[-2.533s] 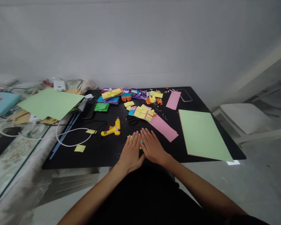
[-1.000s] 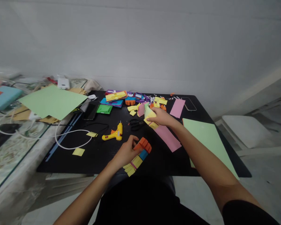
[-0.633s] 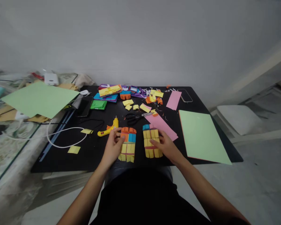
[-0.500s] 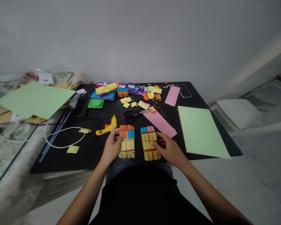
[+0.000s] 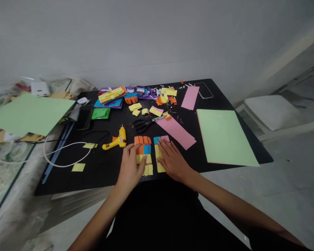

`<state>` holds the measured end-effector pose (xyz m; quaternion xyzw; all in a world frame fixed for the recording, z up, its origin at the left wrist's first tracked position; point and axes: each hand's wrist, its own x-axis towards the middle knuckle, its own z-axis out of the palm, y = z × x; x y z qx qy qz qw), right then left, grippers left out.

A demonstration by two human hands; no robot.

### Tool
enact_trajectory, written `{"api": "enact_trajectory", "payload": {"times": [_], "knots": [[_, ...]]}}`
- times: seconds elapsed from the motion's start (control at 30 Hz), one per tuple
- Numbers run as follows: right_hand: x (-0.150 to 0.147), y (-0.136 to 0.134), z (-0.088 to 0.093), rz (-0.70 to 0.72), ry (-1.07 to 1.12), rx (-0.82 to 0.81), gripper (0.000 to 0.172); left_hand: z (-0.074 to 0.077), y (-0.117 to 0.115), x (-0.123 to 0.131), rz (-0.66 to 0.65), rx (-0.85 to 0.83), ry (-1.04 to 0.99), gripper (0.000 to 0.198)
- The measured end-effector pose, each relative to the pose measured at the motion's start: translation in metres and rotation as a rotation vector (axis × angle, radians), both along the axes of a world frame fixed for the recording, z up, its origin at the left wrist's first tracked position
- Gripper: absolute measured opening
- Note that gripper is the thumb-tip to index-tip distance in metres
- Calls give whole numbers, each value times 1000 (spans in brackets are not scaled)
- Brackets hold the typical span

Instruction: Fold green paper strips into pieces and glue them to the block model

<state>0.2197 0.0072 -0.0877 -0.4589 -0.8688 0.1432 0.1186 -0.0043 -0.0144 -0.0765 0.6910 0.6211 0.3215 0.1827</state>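
Observation:
Two strips of folded paper pieces lie side by side at the table's front edge, with a narrow gap between them. The left paper strip is orange and blue at the top and yellow below. My left hand rests over its left side, thumb apart from the slightly bent fingers. The right paper strip shows blue, pink and yellow pieces. Across it lies my right hand, fingers stretched out flat, hiding much of its right side. Neither hand grips anything.
A yellow glue gun and black-handled scissors lie beyond the strips. Pink paper and a light green sheet are to the right. Folded coloured papers and scraps line the back. A white cable loops at left.
My right hand has moved from the right strip's outer edge to lie flat over it. My left hand has shifted further over the left strip. The strips are closer together, and the view has shifted.

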Motion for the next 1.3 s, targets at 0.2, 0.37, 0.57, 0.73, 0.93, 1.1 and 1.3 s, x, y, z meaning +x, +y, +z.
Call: {"api": "enact_trajectory", "payload": {"times": [0.2,0.37,0.57,0.73,0.93,1.1,1.3], "knots": [[-3,2,-4,-26,53,-56,64,-2,-1,-2,-203,41,257,43],[-4,4,2,-60,93,-4,68,-11,1,1,-299,-29,359,66],[-15,7,-10,-56,59,-8,70,-21,8,9,-305,-14,463,69],[-14,10,-14,-21,56,2,74,-27,9,11,-288,15,477,66],[-14,14,-15,-13,31,5,75,-32,10,12,-267,40,474,66],[-16,15,-13,-25,14,-1,76,-35,11,15,-246,47,465,64],[-17,15,-9,-14,-22,-13,72,-39,11,18,-236,64,444,63]]}}
